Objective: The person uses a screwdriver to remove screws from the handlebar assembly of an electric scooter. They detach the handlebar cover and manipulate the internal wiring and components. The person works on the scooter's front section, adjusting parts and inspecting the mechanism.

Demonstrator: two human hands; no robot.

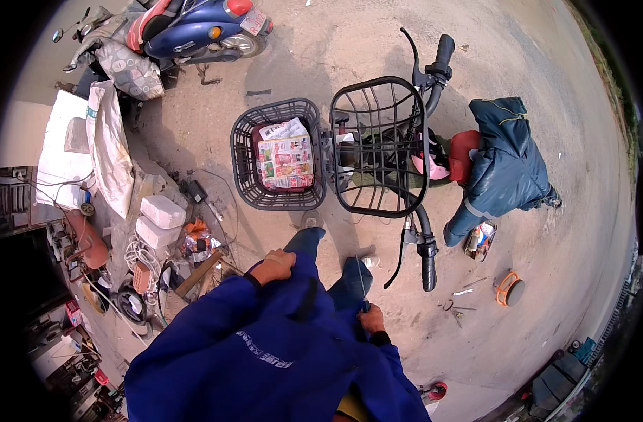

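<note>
Left hand (pixel 275 266), 7 o'clock: curled against blue clothing (pixel 265 316); cannot tell if pinching cloth. Slatted grey plastic basket (pixel 238 184), 11. Right hand (pixel 371 321), 5: wrapped round slim tool (pixel 365 307), thin shaft toward 12. Black wire basket (pixel 425 184), 1.

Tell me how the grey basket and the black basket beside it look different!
The grey basket has small gaps in its walls; the black basket has wide gaps between thin bars. The grey basket holds printed paper; the black basket shows things beneath it. Both have rounded corners.
</note>
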